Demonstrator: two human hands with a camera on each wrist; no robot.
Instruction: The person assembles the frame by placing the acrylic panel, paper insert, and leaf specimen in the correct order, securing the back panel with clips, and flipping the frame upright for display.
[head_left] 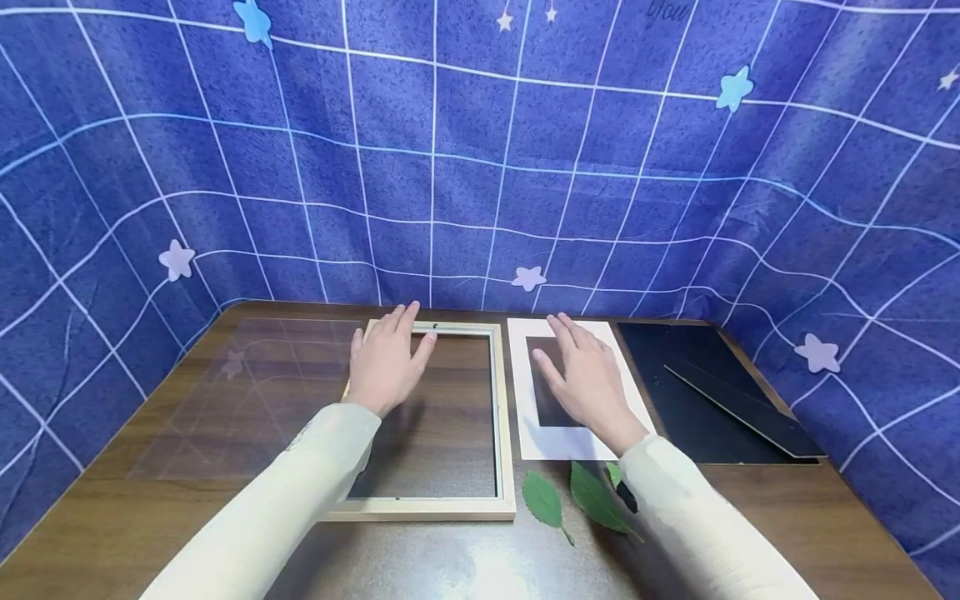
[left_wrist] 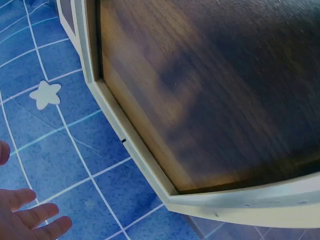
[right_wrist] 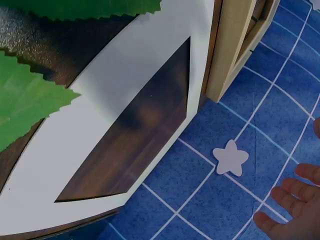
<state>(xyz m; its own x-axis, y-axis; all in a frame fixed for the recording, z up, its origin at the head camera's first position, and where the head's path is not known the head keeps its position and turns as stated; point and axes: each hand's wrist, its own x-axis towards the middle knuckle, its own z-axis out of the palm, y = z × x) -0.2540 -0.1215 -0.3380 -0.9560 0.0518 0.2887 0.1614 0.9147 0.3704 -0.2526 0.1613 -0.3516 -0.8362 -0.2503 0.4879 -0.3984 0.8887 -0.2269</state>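
Note:
My left hand (head_left: pixel 386 360), fingers straight, is over the upper left part of a pale wooden picture frame (head_left: pixel 506 450) and holds nothing. The wooden table shows through the frame's opening. My right hand (head_left: pixel 588 375) has extended fingers and is over a white mat board (head_left: pixel 528 442) with a rectangular window. It holds nothing. Green leaves (head_left: pixel 543 498) lie near the mat's lower edge, one of them partly hidden by the right sleeve. The left wrist view shows the frame's rim (left_wrist: pixel 125 135) close up; the right wrist view shows the mat (right_wrist: pixel 100 110) and jagged leaf edges (right_wrist: pixel 30 100).
A clear sheet (head_left: pixel 247 400) lies at the left of the table (head_left: pixel 90 517). On the right is a black backing board (head_left: pixel 675 350) with a raised flap (head_left: pixel 750 412). A blue grid-patterned cloth with stars (head_left: pixel 480 200) hangs behind and at both sides.

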